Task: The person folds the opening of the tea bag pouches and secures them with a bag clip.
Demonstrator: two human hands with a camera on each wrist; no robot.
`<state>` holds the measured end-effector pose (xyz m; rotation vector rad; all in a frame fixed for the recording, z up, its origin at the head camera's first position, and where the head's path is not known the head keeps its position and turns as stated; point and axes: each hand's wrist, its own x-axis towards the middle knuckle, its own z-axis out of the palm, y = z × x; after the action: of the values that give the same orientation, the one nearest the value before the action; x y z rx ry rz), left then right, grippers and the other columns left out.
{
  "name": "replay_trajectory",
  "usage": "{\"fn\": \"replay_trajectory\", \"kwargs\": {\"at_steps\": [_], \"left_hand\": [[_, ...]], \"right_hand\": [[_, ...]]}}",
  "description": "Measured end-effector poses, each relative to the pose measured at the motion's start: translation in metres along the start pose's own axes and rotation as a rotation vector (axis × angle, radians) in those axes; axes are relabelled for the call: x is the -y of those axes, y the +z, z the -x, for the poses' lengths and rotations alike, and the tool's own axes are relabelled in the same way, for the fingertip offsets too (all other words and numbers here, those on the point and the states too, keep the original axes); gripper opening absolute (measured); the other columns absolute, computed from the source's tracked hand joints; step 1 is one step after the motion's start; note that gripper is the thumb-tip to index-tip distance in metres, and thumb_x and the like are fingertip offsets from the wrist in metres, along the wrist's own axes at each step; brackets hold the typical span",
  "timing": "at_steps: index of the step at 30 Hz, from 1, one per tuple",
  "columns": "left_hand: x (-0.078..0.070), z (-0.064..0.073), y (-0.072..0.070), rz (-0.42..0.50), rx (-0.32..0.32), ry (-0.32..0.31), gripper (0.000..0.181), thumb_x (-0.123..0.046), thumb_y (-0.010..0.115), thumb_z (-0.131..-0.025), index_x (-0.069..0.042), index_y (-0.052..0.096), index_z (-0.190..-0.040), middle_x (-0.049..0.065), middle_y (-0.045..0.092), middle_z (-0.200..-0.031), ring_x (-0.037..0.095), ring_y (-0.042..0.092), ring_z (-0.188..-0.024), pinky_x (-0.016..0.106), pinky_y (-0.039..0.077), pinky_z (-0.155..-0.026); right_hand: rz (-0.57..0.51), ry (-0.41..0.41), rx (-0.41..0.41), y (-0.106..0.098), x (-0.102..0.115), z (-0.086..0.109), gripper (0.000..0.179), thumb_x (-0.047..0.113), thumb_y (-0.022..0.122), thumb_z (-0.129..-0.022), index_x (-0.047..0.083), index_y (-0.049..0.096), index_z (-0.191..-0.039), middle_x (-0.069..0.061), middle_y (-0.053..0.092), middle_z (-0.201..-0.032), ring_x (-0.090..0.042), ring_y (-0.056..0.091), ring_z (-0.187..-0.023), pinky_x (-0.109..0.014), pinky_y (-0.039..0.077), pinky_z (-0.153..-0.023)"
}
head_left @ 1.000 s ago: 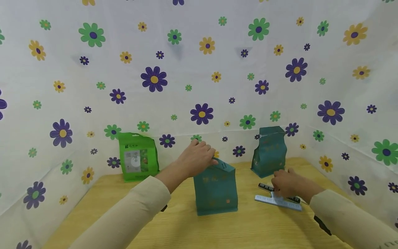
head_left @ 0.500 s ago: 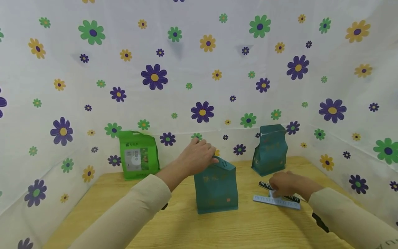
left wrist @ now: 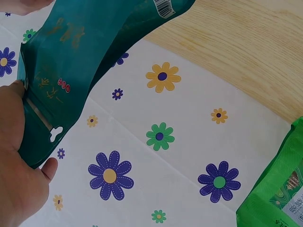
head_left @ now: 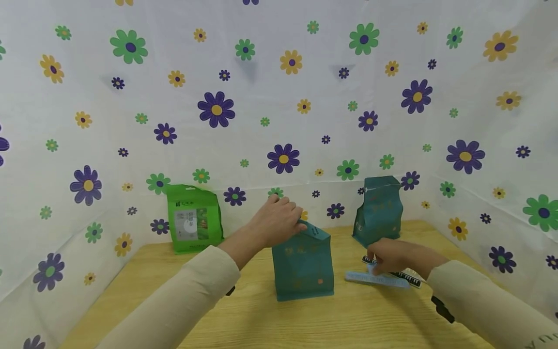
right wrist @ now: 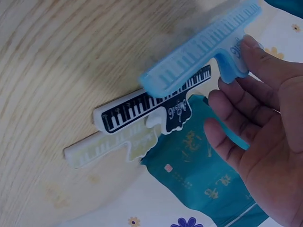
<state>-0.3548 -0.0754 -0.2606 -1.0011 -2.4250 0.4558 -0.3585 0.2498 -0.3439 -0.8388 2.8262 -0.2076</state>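
Observation:
A teal pouch (head_left: pixel 302 271) with a folded top stands upright mid-table. My left hand (head_left: pixel 275 220) grips its top edge; in the left wrist view, the thumb (left wrist: pixel 49 169) lies near the pouch's hang hole. At the right, my right hand (head_left: pixel 394 256) pinches a light blue sheet-music clip (right wrist: pixel 189 59) with piano-key markings by its handle, between thumb and fingers. A black-and-white clip (right wrist: pixel 142 111) of the same shape lies beneath it on the table, beside a pale yellow clip (right wrist: pixel 109 147). In the head view, the hand partly covers the clips.
A second teal pouch (head_left: pixel 378 213) stands at the back right, behind the right hand. At the back left stands a bright green pouch (head_left: pixel 193 220). A white flowered sheet (head_left: pixel 244 97) encloses the wooden table (head_left: pixel 244 320) at the back and sides.
The right hand has moved left with the light blue clip, now shifted away from the black one and blurred. The left hand and its pouch have stayed put.

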Motion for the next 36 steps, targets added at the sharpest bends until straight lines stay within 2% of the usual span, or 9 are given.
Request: {"fn": "replay_trajectory", "kwargs": {"at_steps": [4, 9, 12, 17, 23, 28, 36], "left_hand": [[0.0, 0.001, 0.001, 0.017, 0.008, -0.008, 0.039, -0.047, 0.05, -0.103, -0.013, 0.066, -0.116, 0.001, 0.07, -0.104, 0.02, 0.062, -0.101, 0.039, 0.041, -0.093], [0.002, 0.001, 0.001, 0.022, 0.002, -0.005, 0.039, -0.047, 0.049, -0.103, -0.013, 0.065, -0.114, 0.001, 0.069, -0.103, 0.021, 0.062, -0.102, 0.041, 0.041, -0.093], [0.002, 0.0, 0.0, 0.016, 0.002, -0.003, 0.04, -0.048, 0.048, -0.103, -0.013, 0.065, -0.115, 0.001, 0.069, -0.103, 0.02, 0.062, -0.102, 0.041, 0.041, -0.094], [0.003, -0.001, -0.001, 0.012, 0.007, -0.007, 0.041, -0.048, 0.048, -0.103, -0.013, 0.065, -0.117, 0.001, 0.069, -0.104, 0.02, 0.062, -0.102, 0.04, 0.041, -0.094], [0.001, 0.0, 0.0, 0.016, 0.006, 0.002, 0.041, -0.048, 0.051, -0.102, -0.013, 0.065, -0.118, 0.001, 0.07, -0.107, 0.02, 0.061, -0.102, 0.039, 0.042, -0.093], [0.0, 0.001, 0.001, 0.003, -0.005, 0.011, 0.038, -0.046, 0.054, -0.101, -0.013, 0.066, -0.115, 0.0, 0.07, -0.103, 0.019, 0.059, -0.095, 0.038, 0.042, -0.09], [0.001, 0.0, 0.001, -0.006, -0.023, 0.016, 0.036, -0.045, 0.055, -0.101, -0.013, 0.066, -0.113, 0.001, 0.069, -0.102, 0.02, 0.058, -0.093, 0.039, 0.042, -0.09]], "right_hand": [[0.05, -0.093, -0.068, -0.004, 0.003, -0.004, 0.014, 0.021, 0.073, -0.091, 0.008, 0.068, -0.09, 0.004, 0.062, -0.081, -0.009, 0.055, -0.071, -0.031, 0.048, -0.066], [0.036, -0.111, -0.162, -0.016, 0.008, -0.009, 0.019, 0.023, 0.067, -0.096, 0.011, 0.06, -0.083, 0.004, 0.05, -0.075, -0.008, 0.042, -0.066, -0.028, 0.037, -0.061], [0.035, -0.12, -0.226, -0.025, 0.012, -0.011, 0.02, 0.025, 0.064, -0.098, 0.009, 0.059, -0.087, 0.003, 0.048, -0.075, -0.009, 0.04, -0.066, -0.029, 0.035, -0.062], [0.074, -0.141, -0.358, -0.041, 0.022, -0.011, 0.023, 0.027, 0.063, -0.099, 0.004, 0.063, -0.104, 0.001, 0.058, -0.086, -0.01, 0.049, -0.073, -0.033, 0.046, -0.068], [0.131, -0.171, -0.461, -0.052, 0.03, -0.008, 0.021, 0.028, 0.06, -0.101, 0.008, 0.061, -0.107, 0.001, 0.057, -0.092, -0.01, 0.05, -0.078, -0.034, 0.048, -0.071], [0.181, -0.21, -0.511, -0.056, 0.035, -0.005, 0.018, 0.026, 0.062, -0.1, 0.009, 0.061, -0.106, 0.0, 0.058, -0.095, -0.011, 0.052, -0.08, -0.036, 0.05, -0.073], [0.173, -0.258, -0.572, -0.059, 0.041, -0.003, 0.014, 0.023, 0.065, -0.097, 0.011, 0.062, -0.104, 0.002, 0.059, -0.095, -0.009, 0.052, -0.081, -0.036, 0.051, -0.075]]}}
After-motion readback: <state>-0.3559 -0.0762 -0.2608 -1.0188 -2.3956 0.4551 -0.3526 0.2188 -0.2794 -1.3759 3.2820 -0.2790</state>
